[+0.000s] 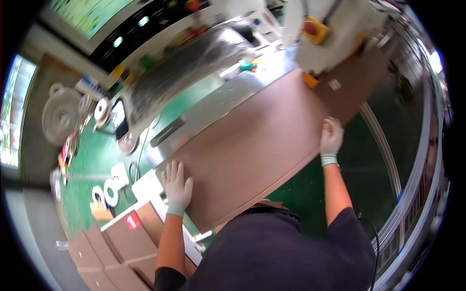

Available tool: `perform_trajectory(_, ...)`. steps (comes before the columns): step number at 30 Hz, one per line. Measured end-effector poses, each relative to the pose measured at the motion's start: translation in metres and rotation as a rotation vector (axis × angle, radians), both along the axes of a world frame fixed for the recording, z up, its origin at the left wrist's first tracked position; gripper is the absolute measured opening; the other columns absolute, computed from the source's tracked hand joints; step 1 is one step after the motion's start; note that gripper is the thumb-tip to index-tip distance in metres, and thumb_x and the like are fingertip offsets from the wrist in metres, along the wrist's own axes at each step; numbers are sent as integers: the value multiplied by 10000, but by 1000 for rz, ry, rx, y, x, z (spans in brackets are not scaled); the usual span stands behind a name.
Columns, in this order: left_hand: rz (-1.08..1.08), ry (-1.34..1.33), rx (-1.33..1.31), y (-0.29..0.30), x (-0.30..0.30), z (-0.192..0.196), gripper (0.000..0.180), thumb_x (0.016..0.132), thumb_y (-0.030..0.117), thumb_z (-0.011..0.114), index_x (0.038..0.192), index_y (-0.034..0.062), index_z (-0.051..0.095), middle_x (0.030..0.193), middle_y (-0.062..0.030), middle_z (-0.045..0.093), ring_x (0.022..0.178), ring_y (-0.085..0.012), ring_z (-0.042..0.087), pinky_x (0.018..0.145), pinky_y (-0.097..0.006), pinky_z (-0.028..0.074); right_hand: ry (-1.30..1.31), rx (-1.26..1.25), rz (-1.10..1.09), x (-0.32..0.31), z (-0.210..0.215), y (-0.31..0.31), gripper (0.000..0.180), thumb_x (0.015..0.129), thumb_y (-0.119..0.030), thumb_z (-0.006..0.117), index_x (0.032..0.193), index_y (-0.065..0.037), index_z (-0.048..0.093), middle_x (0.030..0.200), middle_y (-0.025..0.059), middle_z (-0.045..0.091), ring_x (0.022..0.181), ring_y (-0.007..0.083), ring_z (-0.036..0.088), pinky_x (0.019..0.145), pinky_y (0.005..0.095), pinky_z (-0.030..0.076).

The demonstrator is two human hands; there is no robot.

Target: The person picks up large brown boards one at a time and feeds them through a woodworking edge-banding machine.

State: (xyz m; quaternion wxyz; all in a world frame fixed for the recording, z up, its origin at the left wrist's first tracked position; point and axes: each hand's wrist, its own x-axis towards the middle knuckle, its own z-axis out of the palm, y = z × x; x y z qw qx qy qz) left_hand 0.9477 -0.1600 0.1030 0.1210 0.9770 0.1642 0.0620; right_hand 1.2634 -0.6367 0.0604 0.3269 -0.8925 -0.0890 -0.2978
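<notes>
gloved left hand [177, 186], right hand [331, 137], cardboard sheet [257, 140]

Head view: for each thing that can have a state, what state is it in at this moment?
Cardboard sheet: flat on the metal table, near end overhanging toward the person.
Left hand: gloved, palm flat on the sheet.
Right hand: gloved, gripping the sheet's right edge.
Red emergency button: pressed or not, cannot tell.
Cardboard boxes: closed, taped.

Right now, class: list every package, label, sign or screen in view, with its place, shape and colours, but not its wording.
Flat cardboard sheet: centre, long, brown, under both gloved hands.
Small label: on the sheet's far end, pale, squarish.
Cardboard boxes: lower left, brown, taped.
Red label: on a white strip beside the boxes.
Screen: top left, pale green.
Small screen: left, dark-framed, bright.
</notes>
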Motion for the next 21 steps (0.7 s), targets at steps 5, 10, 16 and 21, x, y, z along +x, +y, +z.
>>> perform_trajectory(5,-110,-51,-102,-12,25,13,605,935,239,567,1495,17,512,1616,-219,426,1524,-461,320,1268,-555,215,130,263,243,-69,7,54,105,837,-205,683,925,-183,736,1167,64,725,1224,371,618,1177,722,225)
perform_trajectory(10,20,-117,-30,-35,48,-18,680,979,330,489,1547,-35,416,1647,-252,362,1529,-469,305,1264,-558,215,289,-148,259,-178,50,117,133,851,-301,733,960,-242,782,1249,-20,741,1308,308,599,1113,857,68)
perform_trajectory(16,17,51,19,-50,62,-3,747,962,458,512,1493,-63,447,1561,-264,442,1473,-506,349,1242,-602,221,166,-162,188,-129,51,86,164,851,-163,732,1004,-152,789,1182,28,765,1205,341,656,1042,482,501)
perform_trajectory(21,60,78,73,-50,66,-11,733,937,458,574,1447,-61,490,1559,-247,450,1470,-483,358,1243,-590,234,101,-79,195,-86,32,53,168,860,-112,686,1004,-102,772,1161,92,761,1186,383,659,1082,484,492)
